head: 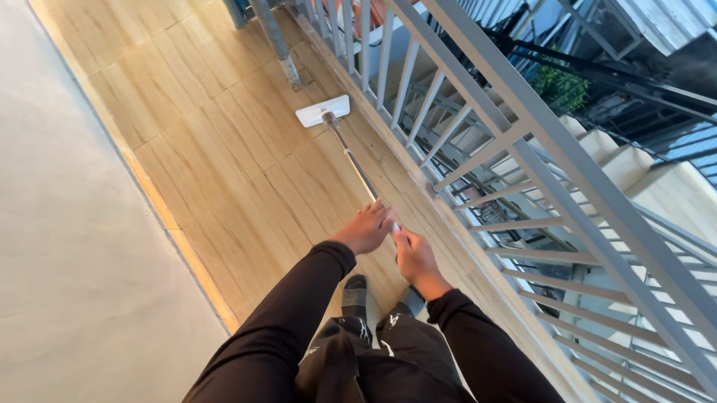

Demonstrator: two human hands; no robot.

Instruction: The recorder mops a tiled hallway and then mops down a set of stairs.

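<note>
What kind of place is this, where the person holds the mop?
Probably an upper-floor balcony or open corridor of a building. A grey metal railing runs along the edge of the wood-look tile floor, with stairs and roofs below it. Both hands, left hand and right hand, grip a flat mop.

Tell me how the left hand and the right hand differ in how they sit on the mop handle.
The left hand sits farther along the mop handle, toward the white mop head; the right hand sits behind it, nearer the body. The left hand lies over the handle showing its back with fingers extended; the right hand looks curled more closely around it. Both grip the same handle and wear black sleeves.
</note>
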